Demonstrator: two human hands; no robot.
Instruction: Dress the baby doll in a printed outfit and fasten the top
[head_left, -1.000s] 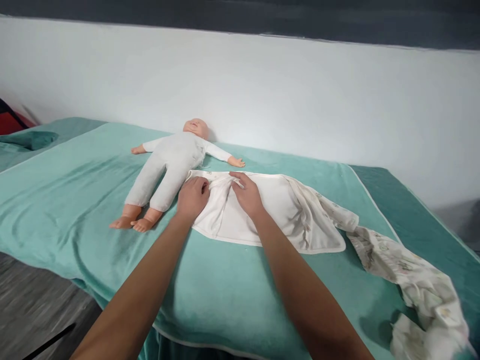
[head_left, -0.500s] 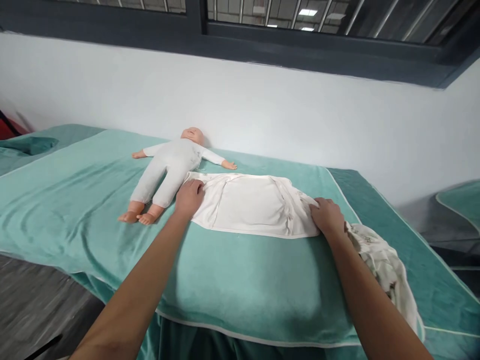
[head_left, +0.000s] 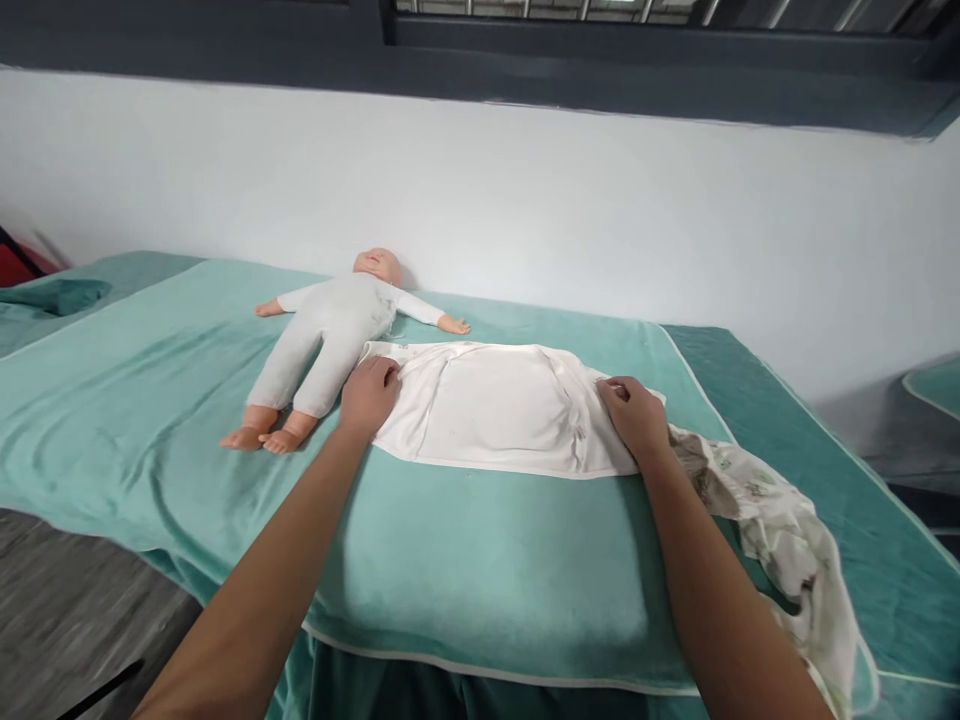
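A white baby garment [head_left: 495, 405] lies spread flat on the teal blanket [head_left: 150, 400]. My left hand [head_left: 367, 395] presses on its left end with fingers curled over the cloth. On the garment's right end rests my right hand [head_left: 636, 415], fingers bent down onto the fabric. A baby doll [head_left: 330, 335] in a pale suit lies on its back just left of the garment, head toward the wall, arms out.
A crumpled printed cloth [head_left: 780, 520] trails off the table's right front. The white wall [head_left: 525, 200] runs close behind the table under a dark window frame. A darker teal cloth [head_left: 60, 293] sits far left. Grey floor [head_left: 67, 620] lies below left.
My right hand swept from the garment's middle to its right end, flattening the cloth. The left hand stayed on the left end. The view tilted slightly.
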